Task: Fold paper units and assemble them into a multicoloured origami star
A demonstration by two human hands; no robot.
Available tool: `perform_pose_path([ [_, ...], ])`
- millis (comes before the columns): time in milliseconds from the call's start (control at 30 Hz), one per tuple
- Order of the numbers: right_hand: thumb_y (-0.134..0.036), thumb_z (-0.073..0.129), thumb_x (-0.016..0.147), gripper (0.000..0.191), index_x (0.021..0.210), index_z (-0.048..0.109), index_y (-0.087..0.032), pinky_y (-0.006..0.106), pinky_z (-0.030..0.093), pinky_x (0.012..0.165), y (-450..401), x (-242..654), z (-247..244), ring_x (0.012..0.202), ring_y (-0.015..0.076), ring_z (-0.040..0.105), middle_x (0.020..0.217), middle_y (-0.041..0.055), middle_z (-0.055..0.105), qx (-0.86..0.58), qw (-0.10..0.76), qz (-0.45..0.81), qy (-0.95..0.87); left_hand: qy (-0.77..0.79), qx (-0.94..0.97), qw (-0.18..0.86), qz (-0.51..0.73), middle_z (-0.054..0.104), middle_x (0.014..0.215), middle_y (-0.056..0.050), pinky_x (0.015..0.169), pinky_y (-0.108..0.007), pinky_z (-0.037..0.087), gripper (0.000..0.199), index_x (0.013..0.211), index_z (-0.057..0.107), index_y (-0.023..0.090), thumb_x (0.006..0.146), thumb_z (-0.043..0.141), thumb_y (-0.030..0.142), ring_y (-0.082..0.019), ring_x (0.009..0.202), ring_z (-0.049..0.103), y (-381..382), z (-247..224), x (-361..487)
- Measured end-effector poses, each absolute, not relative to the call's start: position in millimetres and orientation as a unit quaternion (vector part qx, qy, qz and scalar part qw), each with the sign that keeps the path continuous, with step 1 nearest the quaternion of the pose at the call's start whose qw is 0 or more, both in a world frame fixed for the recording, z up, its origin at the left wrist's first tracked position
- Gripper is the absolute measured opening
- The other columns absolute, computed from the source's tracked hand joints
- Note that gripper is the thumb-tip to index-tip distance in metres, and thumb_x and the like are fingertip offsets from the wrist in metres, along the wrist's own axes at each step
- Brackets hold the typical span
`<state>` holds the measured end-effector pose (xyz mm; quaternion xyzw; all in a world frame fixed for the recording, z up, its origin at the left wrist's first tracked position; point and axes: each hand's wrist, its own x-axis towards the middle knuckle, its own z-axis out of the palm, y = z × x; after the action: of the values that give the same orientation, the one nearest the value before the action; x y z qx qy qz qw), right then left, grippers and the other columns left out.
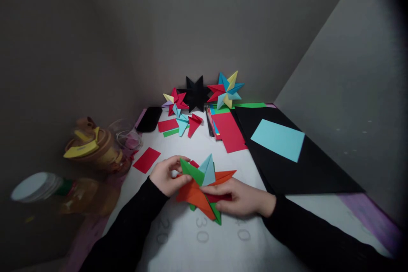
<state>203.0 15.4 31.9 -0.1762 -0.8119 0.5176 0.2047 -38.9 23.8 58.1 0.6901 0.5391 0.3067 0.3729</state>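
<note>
Between my hands is a folded paper star [195, 193] with orange, green, light blue and red points, held just above the white table sheet. My left hand [167, 175] pinches the star's upper left side, its thumb near a green point. My right hand [236, 197] grips the right side, fingers lying over the middle and a red point partly hidden beneath them. Beyond the star lie a loose light blue folded piece [182, 124] and a red folded piece [195, 124]. A red paper rectangle [147, 160] lies left of my left hand.
Against the wall stand a black star [196, 93], a multicoloured star [227, 90] and a smaller red star [174, 102]. Right are red sheets [229, 131] and a black board [306, 176] bearing light blue paper [279, 139]. Left are a phone [149, 119] and a blurred jar [89, 195].
</note>
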Motion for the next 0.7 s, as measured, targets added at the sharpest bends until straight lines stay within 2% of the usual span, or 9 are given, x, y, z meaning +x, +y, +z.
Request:
perform_pose_path([
  [100,-0.015,0.052,0.083,0.052,0.134,0.043,-0.022,0.036,0.036,0.102,15.6,201.9,32.9,0.119,0.0207,0.051,0.130,0.0080,0.054,-0.165,0.209,0.510,-0.818,0.539,0.666,0.414,0.309,0.058,0.058,0.004,0.053,-0.023,0.045,0.038,0.097,0.059,0.015,0.062,0.069,0.027,-0.013,0.054,0.056,22.9,57.9,-38.5],
  [200,-0.014,0.052,0.083,0.054,0.135,0.042,-0.022,0.037,0.034,0.104,15.5,200.5,35.4,0.121,0.0206,0.049,0.132,0.0079,0.052,-0.160,0.211,0.512,-0.817,0.539,0.635,0.459,0.311,0.057,0.056,0.005,0.049,-0.022,0.043,0.047,0.100,0.056,0.014,0.058,0.073,0.029,-0.011,0.051,0.054,23.6,58.3,-40.2],
  [333,-0.013,0.050,0.084,0.056,0.137,0.038,-0.024,0.037,0.035,0.103,14.3,198.5,39.7,0.120,0.0204,0.049,0.132,0.0070,0.052,-0.161,0.204,0.524,-0.811,0.519,0.635,0.481,0.308,0.063,0.065,0.001,0.056,-0.024,0.047,0.069,0.114,0.051,0.014,0.053,0.079,0.029,-0.016,0.063,0.061,24.2,58.6,-41.6],
  [433,-0.014,0.049,0.085,0.055,0.138,0.037,-0.024,0.037,0.038,0.100,12.9,197.5,42.1,0.116,0.0207,0.053,0.128,0.0068,0.056,-0.168,0.197,0.527,-0.809,0.522,0.645,0.463,0.311,0.066,0.072,-0.002,0.058,-0.025,0.048,0.065,0.115,0.051,0.015,0.057,0.077,0.029,-0.018,0.069,0.063,22.5,56.4,-38.9],
  [533,-0.016,0.050,0.085,0.055,0.138,0.036,-0.023,0.037,0.040,0.098,11.7,197.1,43.2,0.111,0.0206,0.056,0.125,0.0069,0.058,-0.167,0.189,0.530,-0.810,0.527,0.639,0.471,0.303,0.067,0.072,-0.003,0.056,-0.024,0.047,0.057,0.114,0.051,0.014,0.063,0.072,0.028,-0.018,0.067,0.064,20.5,54.0,-35.8],
  [600,-0.018,0.051,0.086,0.055,0.138,0.036,-0.024,0.037,0.041,0.097,11.5,197.6,42.3,0.110,0.0207,0.057,0.126,0.0069,0.058,-0.164,0.181,0.543,-0.804,0.527,0.637,0.474,0.302,0.067,0.071,-0.003,0.055,-0.025,0.047,0.058,0.117,0.050,0.014,0.064,0.071,0.029,-0.019,0.066,0.064,20.1,53.8,-36.4],
  [700,-0.021,0.053,0.086,0.053,0.137,0.037,-0.023,0.038,0.040,0.098,13.0,200.3,36.5,0.113,0.0218,0.055,0.128,0.0072,0.056,-0.178,0.174,0.575,-0.779,0.533,0.632,0.456,0.329,0.070,0.076,-0.006,0.065,-0.029,0.049,0.067,0.129,0.045,0.015,0.068,0.068,0.032,-0.024,0.082,0.066,22.5,55.5,-43.3],
])
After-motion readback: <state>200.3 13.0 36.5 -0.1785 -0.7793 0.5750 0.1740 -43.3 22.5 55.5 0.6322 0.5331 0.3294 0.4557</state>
